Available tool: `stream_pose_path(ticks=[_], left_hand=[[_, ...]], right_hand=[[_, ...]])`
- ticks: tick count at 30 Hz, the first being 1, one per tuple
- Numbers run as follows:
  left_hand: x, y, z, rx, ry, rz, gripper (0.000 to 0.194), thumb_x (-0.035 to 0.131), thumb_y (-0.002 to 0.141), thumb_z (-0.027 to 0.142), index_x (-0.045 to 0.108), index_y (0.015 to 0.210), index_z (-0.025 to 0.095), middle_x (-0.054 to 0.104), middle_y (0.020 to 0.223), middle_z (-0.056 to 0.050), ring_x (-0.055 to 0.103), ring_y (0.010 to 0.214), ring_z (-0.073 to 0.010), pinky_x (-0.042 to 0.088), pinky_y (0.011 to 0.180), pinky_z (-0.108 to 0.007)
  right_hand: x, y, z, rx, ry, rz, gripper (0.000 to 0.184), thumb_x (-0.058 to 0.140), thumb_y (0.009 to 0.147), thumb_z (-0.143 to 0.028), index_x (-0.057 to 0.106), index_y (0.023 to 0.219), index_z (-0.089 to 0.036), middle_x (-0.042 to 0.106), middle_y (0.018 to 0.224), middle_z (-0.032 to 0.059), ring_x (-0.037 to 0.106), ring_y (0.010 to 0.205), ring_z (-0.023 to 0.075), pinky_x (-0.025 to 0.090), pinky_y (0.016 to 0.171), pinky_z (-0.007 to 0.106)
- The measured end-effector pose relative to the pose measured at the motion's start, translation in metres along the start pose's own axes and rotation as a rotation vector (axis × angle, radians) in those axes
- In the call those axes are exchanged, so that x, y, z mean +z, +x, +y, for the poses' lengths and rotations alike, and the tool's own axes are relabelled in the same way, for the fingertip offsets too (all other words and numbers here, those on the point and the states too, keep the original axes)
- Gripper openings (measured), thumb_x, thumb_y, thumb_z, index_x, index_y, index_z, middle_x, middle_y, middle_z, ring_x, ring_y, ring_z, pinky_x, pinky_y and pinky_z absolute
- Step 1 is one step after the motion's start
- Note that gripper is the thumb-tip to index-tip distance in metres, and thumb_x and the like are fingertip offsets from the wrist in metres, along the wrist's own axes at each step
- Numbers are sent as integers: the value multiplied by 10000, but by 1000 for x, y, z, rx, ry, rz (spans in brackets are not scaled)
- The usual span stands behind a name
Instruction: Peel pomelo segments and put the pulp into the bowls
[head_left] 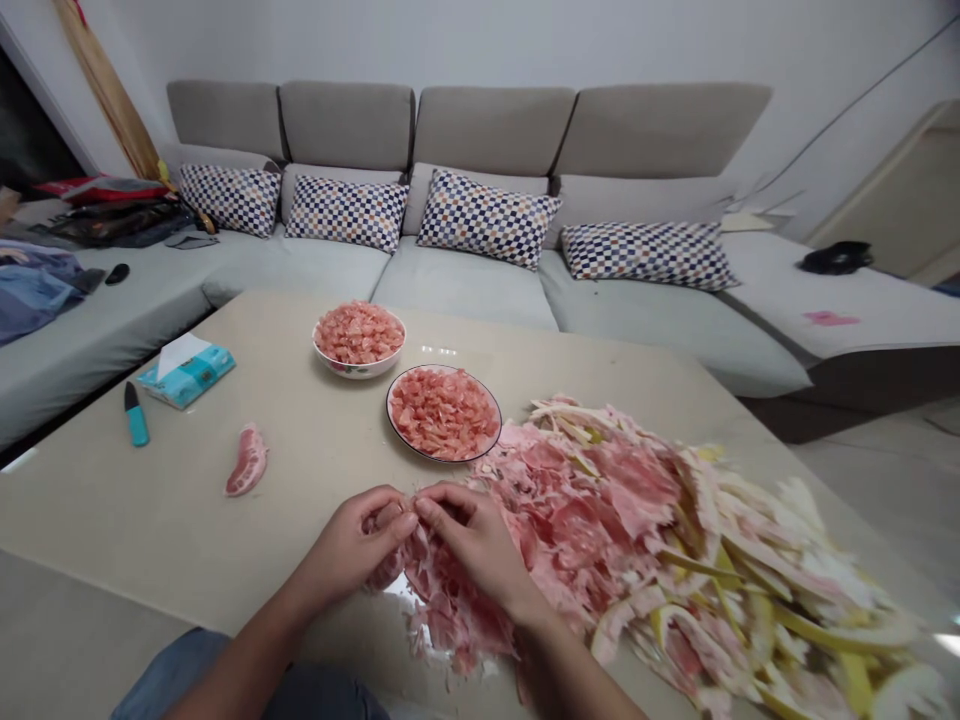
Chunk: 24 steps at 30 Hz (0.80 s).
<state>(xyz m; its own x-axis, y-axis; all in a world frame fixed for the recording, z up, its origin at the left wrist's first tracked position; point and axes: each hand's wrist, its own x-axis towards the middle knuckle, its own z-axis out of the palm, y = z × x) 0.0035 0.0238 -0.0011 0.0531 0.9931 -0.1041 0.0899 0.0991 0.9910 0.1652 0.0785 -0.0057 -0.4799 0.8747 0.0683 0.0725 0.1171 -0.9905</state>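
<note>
Across the room from me, a long pale-grey sofa [465,285] with checkered oblong cushions [487,218] lines the wall; before it stands a glossy beige table [300,400]. Over its near edge, the person's left hand [345,548] grips a plump pink citrus segment [386,572] with thumb and curled fingers, its body hanging just below them. The right hand [474,550] meets it, thumb and forefinger pinched at the segment's top edge; whether on flesh or skin, I cannot tell.

I'd judge the segment light, soft and wet enough to slip, its pulp easily crushed, so the skin along the edge is the safer hold. Beyond the hands sit a white bowl [361,371] and a dark-rimmed white plate [439,459], both full of pink pulp. Pink membranes and yellow-white rinds heap [630,520] to the right; to the left lie a loose segment [247,462], a teal-handled knife [137,420] and a blue tissue pack [191,375].
</note>
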Motion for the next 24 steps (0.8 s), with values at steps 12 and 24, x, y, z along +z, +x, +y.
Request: stream_pose_path(ticks=[12,24], left_hand=[[5,0,-1,-107,-130,-60,327,538,877,494,561,793,179,567,548,27,466,445,-101,338,473,-215],[7,2,-10,-119,-200,13,365,557,842,551,586,915,195,576,691,19,512,609,-119,370,573,-212]], right_hand=[[-27,12,9,-115,-244,315,218,637,848,-388,687,845,-176,685,806,48,601,683,170,473,622,280],[-41,24,35,-421,-686,465,294,483,936,-235,636,1184,-195,677,1149,137,622,1060,252,486,942,452]])
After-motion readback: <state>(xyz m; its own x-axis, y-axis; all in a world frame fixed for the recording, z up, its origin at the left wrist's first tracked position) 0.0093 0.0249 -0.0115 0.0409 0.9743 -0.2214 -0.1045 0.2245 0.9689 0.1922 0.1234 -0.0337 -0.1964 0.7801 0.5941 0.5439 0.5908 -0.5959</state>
